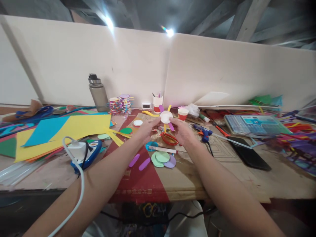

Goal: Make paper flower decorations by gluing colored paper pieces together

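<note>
Cluttered craft table [222, 184] against white wall panels, cardboard sheet on top; both hands raised over its middle, left hand [147, 129] and right hand [181, 131] pinching a white paper disc [166, 117] between them, purple and yellow strips sticking out around it, held just above the table; beneath lie red scissors [170, 139], pastel paper circles [163, 159]; blue glue gun [204, 133] right, yellow paper [81, 126] left, grey bottle [98, 92] behind

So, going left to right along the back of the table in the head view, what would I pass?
Grey water bottle, stack of coloured discs, white disc, red-and-white paper cup, blue glue gun, clear plastic box.
</note>
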`<state>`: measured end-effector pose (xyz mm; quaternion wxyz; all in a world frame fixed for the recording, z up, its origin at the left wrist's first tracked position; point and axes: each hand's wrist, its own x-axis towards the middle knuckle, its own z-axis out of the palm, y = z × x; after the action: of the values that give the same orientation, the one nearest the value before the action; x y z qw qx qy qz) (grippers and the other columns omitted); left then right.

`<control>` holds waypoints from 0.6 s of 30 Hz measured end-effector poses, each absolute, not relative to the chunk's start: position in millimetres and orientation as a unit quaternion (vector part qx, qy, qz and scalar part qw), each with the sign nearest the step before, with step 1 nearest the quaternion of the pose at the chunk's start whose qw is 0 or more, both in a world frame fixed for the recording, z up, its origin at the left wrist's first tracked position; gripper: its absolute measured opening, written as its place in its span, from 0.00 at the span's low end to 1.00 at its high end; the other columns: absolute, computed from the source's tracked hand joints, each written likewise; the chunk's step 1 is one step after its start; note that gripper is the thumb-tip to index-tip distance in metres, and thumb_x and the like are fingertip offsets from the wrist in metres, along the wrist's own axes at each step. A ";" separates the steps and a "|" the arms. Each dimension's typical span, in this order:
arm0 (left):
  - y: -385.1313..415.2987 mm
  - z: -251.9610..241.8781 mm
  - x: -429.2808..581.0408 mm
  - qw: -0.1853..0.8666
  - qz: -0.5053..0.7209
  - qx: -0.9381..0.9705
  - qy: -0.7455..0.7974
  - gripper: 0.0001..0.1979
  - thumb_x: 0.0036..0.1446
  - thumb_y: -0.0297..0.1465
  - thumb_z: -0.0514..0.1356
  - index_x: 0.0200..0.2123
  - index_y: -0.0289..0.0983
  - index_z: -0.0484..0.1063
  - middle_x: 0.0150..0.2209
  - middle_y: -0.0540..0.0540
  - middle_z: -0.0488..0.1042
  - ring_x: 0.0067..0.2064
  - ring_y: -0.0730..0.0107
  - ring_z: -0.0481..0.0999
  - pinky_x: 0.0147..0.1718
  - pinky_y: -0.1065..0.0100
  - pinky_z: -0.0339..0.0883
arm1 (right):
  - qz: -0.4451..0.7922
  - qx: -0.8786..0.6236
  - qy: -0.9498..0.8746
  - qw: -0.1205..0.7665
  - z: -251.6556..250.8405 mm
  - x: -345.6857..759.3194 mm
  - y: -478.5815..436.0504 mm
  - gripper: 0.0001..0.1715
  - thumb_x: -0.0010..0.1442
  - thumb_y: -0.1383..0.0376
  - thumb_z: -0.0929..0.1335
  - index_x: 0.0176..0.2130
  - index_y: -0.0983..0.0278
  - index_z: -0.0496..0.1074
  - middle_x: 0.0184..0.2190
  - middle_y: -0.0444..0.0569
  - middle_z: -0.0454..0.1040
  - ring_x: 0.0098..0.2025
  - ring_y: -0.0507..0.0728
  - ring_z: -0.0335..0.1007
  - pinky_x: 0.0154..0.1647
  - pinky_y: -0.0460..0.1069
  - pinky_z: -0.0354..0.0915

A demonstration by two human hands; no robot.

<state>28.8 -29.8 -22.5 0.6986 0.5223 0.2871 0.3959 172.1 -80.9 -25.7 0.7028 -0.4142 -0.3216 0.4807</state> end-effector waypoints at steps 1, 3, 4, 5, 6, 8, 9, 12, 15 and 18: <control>-30.7 -23.2 29.7 0.694 0.390 0.531 0.291 0.25 0.38 0.49 0.69 0.33 0.34 0.77 0.35 0.44 0.76 0.31 0.74 0.70 0.28 0.72 0.58 | 0.476 -0.411 -0.323 0.708 -26.2 172.2 -80.2 0.16 0.36 0.60 0.76 0.25 0.64 0.73 0.18 0.40 0.69 0.21 0.48 0.57 0.22 0.45 0.52; -32.3 -24.0 30.9 0.688 0.378 0.543 0.298 0.26 0.39 0.52 0.67 0.31 0.34 0.77 0.34 0.43 0.76 0.32 0.72 0.70 0.28 0.71 0.58 | 0.468 -0.408 -0.323 0.714 -26.6 171.6 -79.8 0.16 0.36 0.60 0.77 0.26 0.64 0.73 0.20 0.40 0.70 0.22 0.48 0.58 0.23 0.45 0.54; -33.1 -24.1 31.3 0.686 0.374 0.547 0.301 0.26 0.40 0.52 0.66 0.30 0.34 0.76 0.33 0.43 0.76 0.32 0.71 0.70 0.29 0.70 0.58 | 0.465 -0.409 -0.323 0.716 -26.4 170.9 -80.0 0.16 0.35 0.60 0.77 0.26 0.64 0.73 0.20 0.40 0.71 0.23 0.48 0.59 0.24 0.46 0.55; -33.7 -24.0 31.5 0.684 0.372 0.549 0.303 0.26 0.40 0.53 0.66 0.29 0.33 0.76 0.32 0.43 0.76 0.32 0.71 0.70 0.29 0.70 0.58 | 0.461 -0.411 -0.323 0.717 -26.1 170.0 -80.5 0.16 0.35 0.60 0.77 0.25 0.64 0.73 0.20 0.40 0.71 0.23 0.48 0.59 0.24 0.46 0.55; -34.3 -23.7 31.6 0.682 0.374 0.549 0.306 0.26 0.40 0.52 0.67 0.29 0.33 0.76 0.31 0.44 0.76 0.31 0.71 0.70 0.29 0.70 0.58 | 0.456 -0.413 -0.322 0.719 -25.7 169.1 -81.0 0.17 0.35 0.60 0.77 0.25 0.64 0.72 0.20 0.40 0.71 0.23 0.48 0.59 0.24 0.46 0.55; -35.1 -22.7 31.7 0.679 0.381 0.543 0.315 0.24 0.39 0.50 0.68 0.28 0.33 0.76 0.30 0.45 0.75 0.30 0.72 0.70 0.28 0.71 0.57 | 0.449 -0.415 -0.320 0.723 -25.1 167.6 -82.0 0.17 0.34 0.60 0.77 0.24 0.64 0.71 0.20 0.40 0.70 0.22 0.48 0.58 0.24 0.46 0.56; -35.4 -22.1 31.6 0.678 0.384 0.539 0.318 0.23 0.38 0.49 0.69 0.27 0.33 0.76 0.30 0.45 0.75 0.30 0.73 0.70 0.28 0.71 0.57 | 0.448 -0.415 -0.321 0.724 -25.0 167.1 -82.3 0.17 0.34 0.60 0.77 0.24 0.64 0.71 0.19 0.39 0.70 0.22 0.48 0.58 0.24 0.46 0.56; -35.1 -21.1 31.5 0.685 0.389 0.526 0.320 0.21 0.37 0.46 0.71 0.27 0.33 0.75 0.29 0.45 0.75 0.29 0.74 0.70 0.28 0.71 0.56 | 0.448 -0.421 -0.329 0.717 -25.6 166.9 -82.5 0.17 0.35 0.59 0.77 0.25 0.63 0.72 0.20 0.40 0.70 0.22 0.48 0.59 0.24 0.46 0.57; -33.0 -22.1 31.6 0.694 0.395 0.513 0.315 0.20 0.38 0.44 0.71 0.27 0.33 0.75 0.29 0.45 0.75 0.29 0.74 0.70 0.27 0.71 0.57 | 0.446 -0.426 -0.333 0.713 -26.2 166.7 -82.7 0.18 0.35 0.58 0.77 0.25 0.63 0.71 0.20 0.41 0.70 0.22 0.49 0.58 0.24 0.46 0.57; -30.5 -23.7 31.5 0.702 0.397 0.506 0.305 0.19 0.38 0.42 0.71 0.27 0.33 0.76 0.29 0.45 0.75 0.29 0.74 0.70 0.28 0.71 0.57 | 0.451 -0.416 -0.336 0.714 -25.7 165.6 -83.9 0.18 0.34 0.57 0.77 0.23 0.63 0.70 0.18 0.40 0.68 0.21 0.48 0.57 0.23 0.46 0.57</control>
<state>31.5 -30.5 -23.7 0.7021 0.5062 0.3052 0.3971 165.6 -83.9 -25.7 0.7145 -0.4160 -0.3360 0.4511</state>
